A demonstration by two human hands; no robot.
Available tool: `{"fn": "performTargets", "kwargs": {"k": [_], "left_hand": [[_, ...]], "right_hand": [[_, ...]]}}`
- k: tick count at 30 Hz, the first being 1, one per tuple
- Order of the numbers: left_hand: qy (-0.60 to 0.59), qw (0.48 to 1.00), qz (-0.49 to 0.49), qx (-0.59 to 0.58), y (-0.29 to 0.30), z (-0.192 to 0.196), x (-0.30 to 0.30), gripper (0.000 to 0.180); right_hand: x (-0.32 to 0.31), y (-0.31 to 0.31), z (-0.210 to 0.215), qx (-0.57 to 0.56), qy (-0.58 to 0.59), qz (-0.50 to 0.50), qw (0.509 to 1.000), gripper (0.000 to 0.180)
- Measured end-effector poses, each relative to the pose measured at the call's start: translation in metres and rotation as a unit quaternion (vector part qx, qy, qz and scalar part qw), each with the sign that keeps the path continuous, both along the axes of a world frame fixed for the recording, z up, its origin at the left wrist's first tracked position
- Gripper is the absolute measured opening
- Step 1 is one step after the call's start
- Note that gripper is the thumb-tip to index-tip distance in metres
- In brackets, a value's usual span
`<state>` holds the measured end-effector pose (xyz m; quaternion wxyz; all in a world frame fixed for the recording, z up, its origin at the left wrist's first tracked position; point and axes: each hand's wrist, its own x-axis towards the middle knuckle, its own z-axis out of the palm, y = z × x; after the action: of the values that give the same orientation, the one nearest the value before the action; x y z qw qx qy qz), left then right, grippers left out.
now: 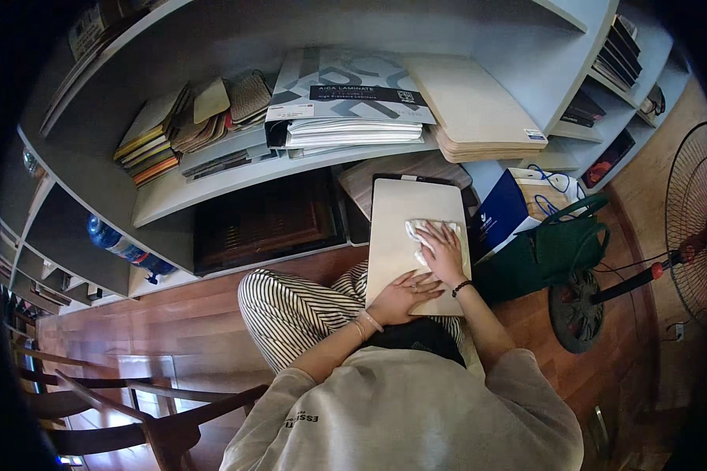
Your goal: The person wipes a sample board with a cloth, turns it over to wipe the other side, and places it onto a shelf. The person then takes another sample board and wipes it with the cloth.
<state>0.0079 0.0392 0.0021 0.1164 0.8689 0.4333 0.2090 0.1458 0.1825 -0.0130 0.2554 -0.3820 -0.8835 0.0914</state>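
Across my lap lies a cream-coloured rectangular sample board (401, 206), its far end reaching toward the shelf. My right hand (444, 253) presses a crumpled white cloth (413, 228) against the board's right half; parts of the cloth stick out past the fingers. Nearer to me, my left hand (403, 299) rests flat on the board's lower part, fingers stretched out and holding nothing. The left fingertips come close to the right wrist.
A shelf ahead carries a thick binder (353, 86), a stack of cream boards (487, 110) and sample books (145, 133). On the right are a blue-and-white bag (507, 208), a dark green bag (526, 255) and a standing fan (695, 196). A wooden chair (157, 424) stands at the left.
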Motion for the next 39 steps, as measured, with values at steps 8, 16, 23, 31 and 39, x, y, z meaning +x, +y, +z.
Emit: {"fn": "performTargets", "kwargs": {"k": [8,16,23,31,39], "left_hand": [[-0.010,1.000,0.001,0.013,0.002,0.000,0.000,0.072],[-0.013,1.000,-0.002,-0.012,0.000,-0.002,-0.001,0.072],[0.000,0.999,0.011,-0.033,-0.001,-0.002,-0.001,0.072],[-0.021,1.000,0.005,-0.004,0.001,0.002,0.001,0.071],[-0.009,1.000,-0.005,0.001,0.003,-0.004,0.000,0.071]], "right_hand": [[-0.022,0.025,-0.003,0.034,-0.009,-0.078,0.996,0.041],[-0.005,0.000,-0.002,-0.021,0.005,-0.003,1.000,0.042],[-0.001,-0.008,-0.001,-0.054,-0.004,0.068,0.996,0.043],[-0.018,0.050,-0.006,-0.117,0.044,0.072,0.990,0.042],[-0.030,0.045,-0.015,-0.064,0.029,0.015,0.997,0.042]]}}
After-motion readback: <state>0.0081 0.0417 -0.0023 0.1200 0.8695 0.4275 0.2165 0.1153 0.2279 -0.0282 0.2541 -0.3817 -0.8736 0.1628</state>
